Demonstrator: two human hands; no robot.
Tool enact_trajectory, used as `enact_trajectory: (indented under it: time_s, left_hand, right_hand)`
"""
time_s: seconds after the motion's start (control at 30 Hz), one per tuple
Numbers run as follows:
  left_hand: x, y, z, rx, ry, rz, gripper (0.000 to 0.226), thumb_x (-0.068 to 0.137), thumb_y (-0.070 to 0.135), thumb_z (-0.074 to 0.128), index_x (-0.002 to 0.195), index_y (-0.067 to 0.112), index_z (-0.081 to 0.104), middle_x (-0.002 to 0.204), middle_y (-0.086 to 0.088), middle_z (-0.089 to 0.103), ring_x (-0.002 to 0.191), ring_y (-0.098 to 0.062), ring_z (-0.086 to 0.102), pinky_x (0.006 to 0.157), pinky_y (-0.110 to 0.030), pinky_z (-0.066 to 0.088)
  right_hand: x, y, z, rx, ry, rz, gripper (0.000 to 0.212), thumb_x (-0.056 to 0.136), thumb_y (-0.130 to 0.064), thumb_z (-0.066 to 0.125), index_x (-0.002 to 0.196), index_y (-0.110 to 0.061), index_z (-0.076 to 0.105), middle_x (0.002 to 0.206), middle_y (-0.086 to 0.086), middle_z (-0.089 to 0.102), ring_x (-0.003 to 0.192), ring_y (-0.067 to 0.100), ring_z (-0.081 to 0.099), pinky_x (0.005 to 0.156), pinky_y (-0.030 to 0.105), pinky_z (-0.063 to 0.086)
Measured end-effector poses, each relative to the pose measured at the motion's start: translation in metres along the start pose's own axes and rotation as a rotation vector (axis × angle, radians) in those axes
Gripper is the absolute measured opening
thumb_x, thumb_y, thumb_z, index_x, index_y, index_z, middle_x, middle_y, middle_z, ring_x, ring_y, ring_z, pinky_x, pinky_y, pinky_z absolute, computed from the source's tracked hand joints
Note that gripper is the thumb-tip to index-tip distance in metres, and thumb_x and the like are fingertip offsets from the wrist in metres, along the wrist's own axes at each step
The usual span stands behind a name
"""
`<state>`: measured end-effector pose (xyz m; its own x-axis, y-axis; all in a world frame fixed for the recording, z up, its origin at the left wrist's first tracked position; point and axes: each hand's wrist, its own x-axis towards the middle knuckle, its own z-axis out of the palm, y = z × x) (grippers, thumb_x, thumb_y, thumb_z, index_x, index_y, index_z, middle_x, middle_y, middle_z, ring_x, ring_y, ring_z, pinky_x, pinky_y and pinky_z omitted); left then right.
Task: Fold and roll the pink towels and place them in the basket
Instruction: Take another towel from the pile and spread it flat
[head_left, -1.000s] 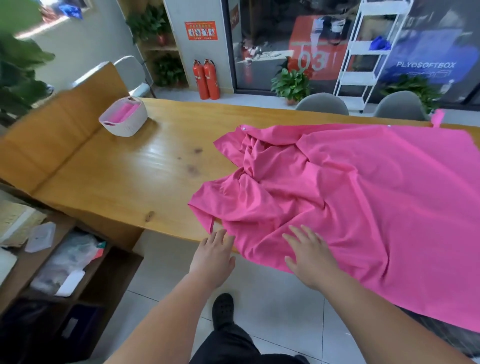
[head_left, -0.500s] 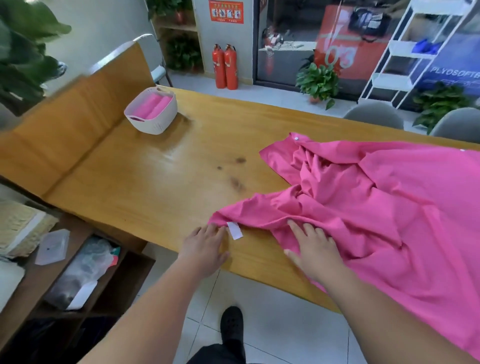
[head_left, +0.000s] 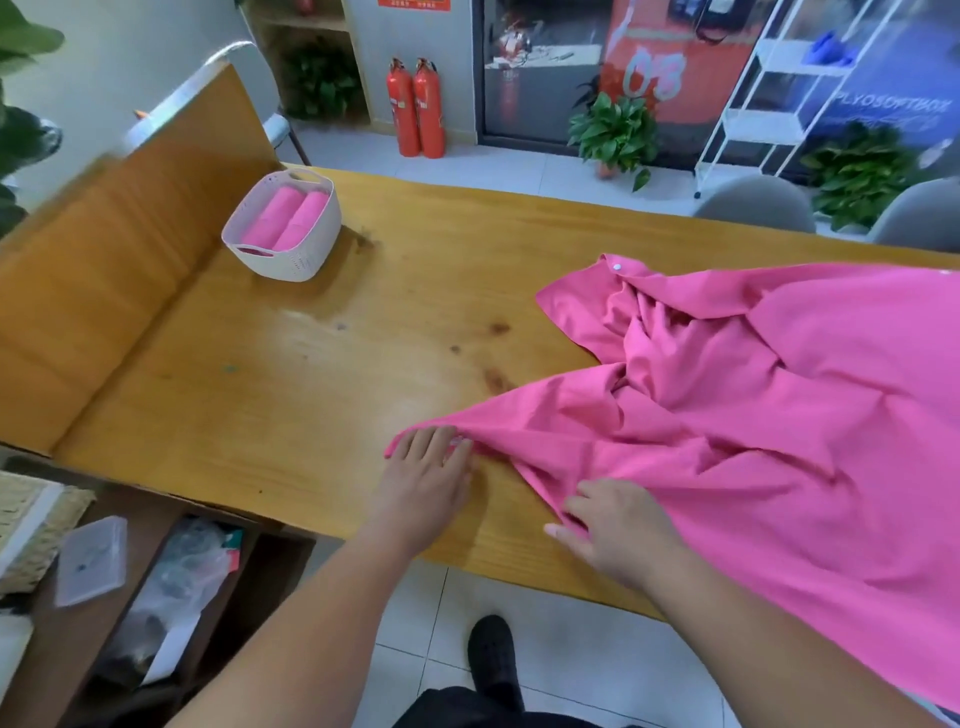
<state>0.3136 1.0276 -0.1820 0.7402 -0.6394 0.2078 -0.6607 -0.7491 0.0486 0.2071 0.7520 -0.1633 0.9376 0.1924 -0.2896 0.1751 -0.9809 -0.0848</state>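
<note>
A large crumpled pink towel (head_left: 753, 415) is spread over the right half of the wooden table (head_left: 311, 389), and its right part hangs over the near edge. My left hand (head_left: 423, 483) presses with straight fingers on the towel's near-left corner. My right hand (head_left: 618, 530) pinches the towel's near edge between curled fingers and thumb, close to the table's front edge. A white perforated basket (head_left: 291, 265) stands at the table's far left. It holds two rolled pink towels (head_left: 291, 215) lying side by side.
A wooden panel (head_left: 119, 249) rises along the table's left end. Below on the left, a low shelf (head_left: 78, 623) holds a plastic box and bags. Grey chairs (head_left: 753, 208), potted plants, two red fire extinguishers (head_left: 415, 109) and a white rack stand beyond the table.
Both hands moved from the table's front edge onto the towel. The towel's near-left corner has been drawn out to the left. My right hand went from flat to pinching the edge.
</note>
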Motion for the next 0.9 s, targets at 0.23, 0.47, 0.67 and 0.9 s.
enact_trajectory:
  time_s: [0.23, 0.47, 0.67, 0.9]
  left_hand:
    - [0.016, 0.030, 0.021, -0.175, -0.065, 0.174, 0.043, 0.104, 0.039, 0.053, 0.141, 0.018, 0.060, 0.151, -0.009, 0.056, 0.140, -0.031, 0.048, 0.118, -0.050, 0.039]
    - [0.018, 0.033, 0.027, -0.132, -0.158, 0.151, 0.038, 0.105, 0.041, 0.048, 0.129, 0.017, 0.063, 0.111, -0.002, 0.070, 0.095, -0.027, 0.067, 0.074, -0.042, 0.055]
    - [0.009, 0.026, 0.022, -0.095, -0.120, 0.235, 0.045, 0.104, 0.046, 0.050, 0.137, 0.018, 0.062, 0.136, -0.002, 0.066, 0.124, -0.025, 0.061, 0.098, -0.044, 0.053]
    - [0.012, 0.007, 0.013, 0.072, -0.058, 0.031, 0.026, 0.102, 0.036, 0.048, 0.088, 0.018, 0.061, 0.073, -0.004, 0.066, 0.059, -0.030, 0.062, 0.068, -0.041, 0.039]
  right_hand:
    - [-0.006, -0.010, -0.001, 0.117, 0.147, 0.042, 0.041, 0.101, -0.062, 0.042, 0.101, -0.031, 0.069, 0.095, -0.007, 0.065, 0.090, 0.022, 0.063, 0.071, 0.037, 0.050]
    - [-0.003, -0.016, 0.005, 0.200, 0.170, 0.130, 0.045, 0.101, -0.062, 0.039, 0.125, -0.028, 0.058, 0.091, -0.004, 0.071, 0.087, 0.024, 0.067, 0.079, 0.042, 0.052]
    - [0.003, -0.017, 0.013, 0.071, 0.140, 0.270, 0.052, 0.097, -0.054, 0.054, 0.141, -0.025, 0.059, 0.143, 0.006, 0.059, 0.132, 0.031, 0.054, 0.102, 0.049, 0.050]
    - [0.001, -0.022, 0.007, 0.127, 0.023, 0.033, 0.074, 0.097, -0.065, 0.023, 0.165, -0.034, 0.028, 0.174, -0.005, 0.020, 0.159, 0.023, 0.021, 0.129, 0.043, 0.020]
